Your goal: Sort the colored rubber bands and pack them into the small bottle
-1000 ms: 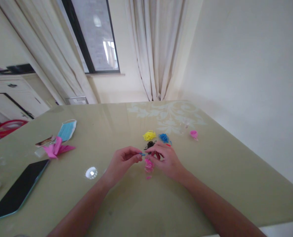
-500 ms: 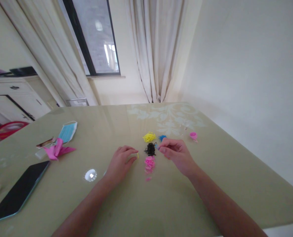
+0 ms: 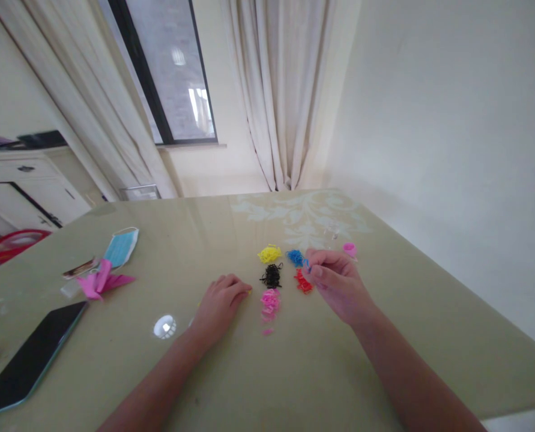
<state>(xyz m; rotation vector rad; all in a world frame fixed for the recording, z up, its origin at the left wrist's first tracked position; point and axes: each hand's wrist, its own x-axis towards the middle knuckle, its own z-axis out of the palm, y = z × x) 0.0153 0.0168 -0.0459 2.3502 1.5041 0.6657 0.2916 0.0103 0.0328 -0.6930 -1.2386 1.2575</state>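
Note:
Small coloured rubber bands lie in heaps on the table: yellow [image 3: 269, 254], blue [image 3: 295, 258], black [image 3: 272, 276], red [image 3: 303, 281] and pink [image 3: 270, 302]. My left hand [image 3: 222, 303] rests on the tabletop left of the heaps, its thumb and forefinger pinched on a yellow rubber band [image 3: 250, 292] that barely shows. Just right of the blue and red heaps is my right hand [image 3: 339, 282]. Its fingertips are closed on a blue rubber band [image 3: 307, 264], with part of the red heap close beneath.
A pink cup-like piece [image 3: 350, 249] sits beyond my right hand. To the left are a blue face mask [image 3: 122, 247], a folded pink paper shape [image 3: 101, 282] and a tablet-like dark device [image 3: 33, 354]. A round shiny spot [image 3: 164, 327] lies beside my left forearm. A wall borders the right.
My right hand has moved slightly right with the blue rubber band, uncovering the red heap and more of the blue one. My left hand has lowered, still pinching the yellow rubber band.

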